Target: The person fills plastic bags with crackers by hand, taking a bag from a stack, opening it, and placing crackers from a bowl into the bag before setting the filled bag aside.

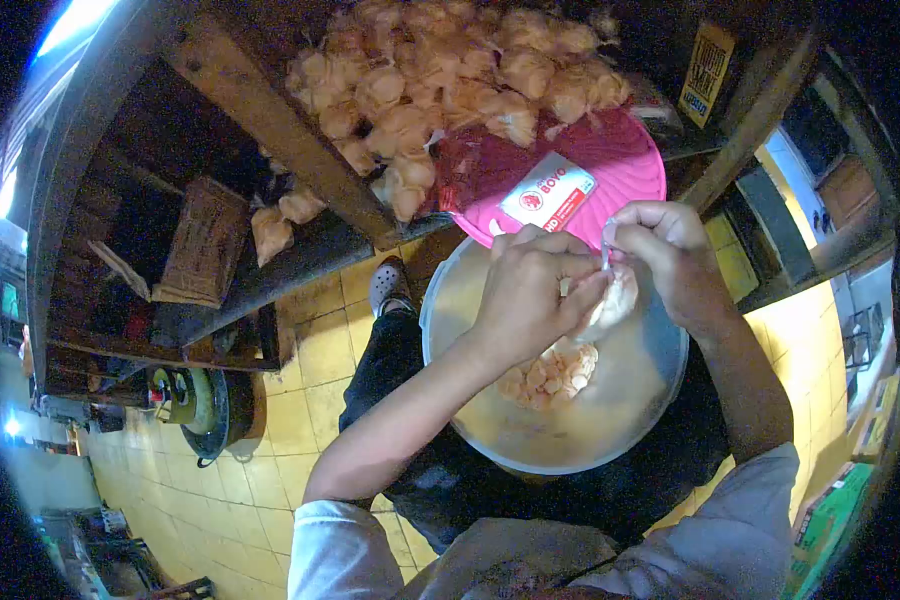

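Note:
Over a round translucent tub [490,440] on my lap, both of my hands are closed at the neck of a small clear plastic bag [618,303] with pale contents. My left hand [538,278] pinches the bag from the left. The fingers of my right hand [667,250] grip its twisted top from the right. Round, thin, pale chips [555,376] lie in a small heap at the bottom of the tub. Just beyond my hands is a pink ribbed lid [625,165] with a white and red label [548,192] on it.
Many filled, knotted bags of chips [440,75] are piled on a wooden shelf ahead. A cardboard box [200,240] sits at the left. A green gas cylinder [192,405] stands on the yellow tiled floor [300,440]. A wooden beam [280,120] crosses the front.

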Motion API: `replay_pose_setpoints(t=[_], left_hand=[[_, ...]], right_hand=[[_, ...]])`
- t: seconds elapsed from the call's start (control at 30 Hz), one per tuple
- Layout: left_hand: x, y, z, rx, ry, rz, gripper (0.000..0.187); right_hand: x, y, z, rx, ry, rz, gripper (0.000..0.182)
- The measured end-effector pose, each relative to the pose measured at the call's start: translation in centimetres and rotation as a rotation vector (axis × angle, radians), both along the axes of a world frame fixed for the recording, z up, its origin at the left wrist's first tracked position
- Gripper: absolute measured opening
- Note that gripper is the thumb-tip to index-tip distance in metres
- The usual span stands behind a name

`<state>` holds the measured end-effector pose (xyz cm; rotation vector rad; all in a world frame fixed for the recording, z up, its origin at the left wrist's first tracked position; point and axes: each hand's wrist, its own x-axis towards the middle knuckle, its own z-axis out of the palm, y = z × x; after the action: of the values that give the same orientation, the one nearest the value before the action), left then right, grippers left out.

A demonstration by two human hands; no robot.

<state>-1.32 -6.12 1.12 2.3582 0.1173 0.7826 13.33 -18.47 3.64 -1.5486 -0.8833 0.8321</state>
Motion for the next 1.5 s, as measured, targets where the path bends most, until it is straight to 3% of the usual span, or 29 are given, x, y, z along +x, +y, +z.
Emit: replay_pose_setpoints(t=[0.07, 0.13, 0.17, 0.23, 0.3, 0.37, 0.43, 0.5, 0.57, 0.67, 0.73, 0.83, 0.93, 0.97, 1.03, 1.1, 1.3, 1.4, 1.5], left_hand=[[0.0, 0.0, 0.2, 0.015, 0.069, -0.03, 0.015], [-0.1, 0.6, 1.9, -0.204, 0.512, -0.057, 0.017], [-0.3, 1.2, 1.9, -0.204, 0.51, -0.063, 0.017], [-0.7, 2.8, 1.5, 0.079, 0.339, 0.024, 0.02], [0.3, 4.5, 1.5, 0.262, -0.283, 0.184, 0.027], [1.7, 5.0, 3.4, 0.278, -0.464, 0.309, 0.044], [1.5, 6.7, 2.3, 0.229, -0.387, 0.322, 0.043], [1.1, 8.3, 0.5, 0.245, 0.175, 0.133, 0.04], [1.3, 9.4, -2.9, 0.27, 0.142, 0.08, 0.037], [1.6, 9.5, -4.0, 0.265, 0.096, 0.02, 0.029], [2.2, 9.5, -3.5, 0.271, 0.352, 0.102, 0.025], [2.2, 8.4, -2.4, 0.354, 0.231, 0.128, 0.02], [2.3, 6.6, -1.3, 0.254, 0.401, 0.25, 0.021], [2.2, 6.6, -1.6, 0.263, 0.418, 0.258, 0.021], [2.1, 6.7, -2.1, 0.346, 0.272, 0.136, 0.017], [2.0, 7.0, -2.6, 0.32, 0.264, 0.063, 0.019], [2.7, 8.3, -4.8, 0.306, 0.194, -0.058, 0.029], [2.5, 7.8, -4.4, 0.404, 0.177, -0.056, 0.033], [2.8, 7.1, -4.2, 0.365, 0.223, -0.011, 0.034]], right_hand=[[0.4, 0.1, 0.0, 0.073, 0.023, 0.019, 0.018], [0.7, 0.0, -0.1, 0.042, -0.036, 0.047, 0.018], [0.9, 0.0, -0.3, 0.01, -0.099, 0.083, 0.018], [1.6, 0.0, -0.6, 0.117, -0.109, 0.064, 0.019], [1.8, 0.1, 0.1, 0.255, -0.176, -0.171, 0.023], [1.8, 0.3, -0.2, 0.313, -0.108, -0.201, 0.03], [2.5, 0.3, -1.8, 0.347, -0.227, -0.195, 0.035], [2.5, 0.3, -2.6, 0.251, -0.234, -0.166, 0.04], [2.1, 1.0, -4.3, 0.317, -0.454, -0.113, 0.038], [0.7, 1.6, -3.8, 0.198, -0.683, -0.026, 0.025], [0.6, 2.3, -4.3, 0.13, -0.839, 0.098, 0.01], [0.1, 3.6, -5.2, 0.231, -1.051, 0.118, 0.014], [-0.8, 4.2, -5.3, 0.263, -1.217, 0.03, 0.016], [-1.0, 4.4, -5.2, 0.275, -1.199, 0.029, 0.016], [-0.5, 4.5, -5.2, -0.112, -1.281, 0.215, 0.017], [-0.3, 4.7, -6.4, -0.072, -1.127, 0.071, 0.018], [1.5, 5.3, -7.3, 0.085, -1.325, 0.008, 0.01], [1.6, 5.5, -6.9, -0.069, -1.214, -0.046, 0.011], [1.8, 5.3, -6.0, 0.092, -1.055, -0.079, 0.011]])
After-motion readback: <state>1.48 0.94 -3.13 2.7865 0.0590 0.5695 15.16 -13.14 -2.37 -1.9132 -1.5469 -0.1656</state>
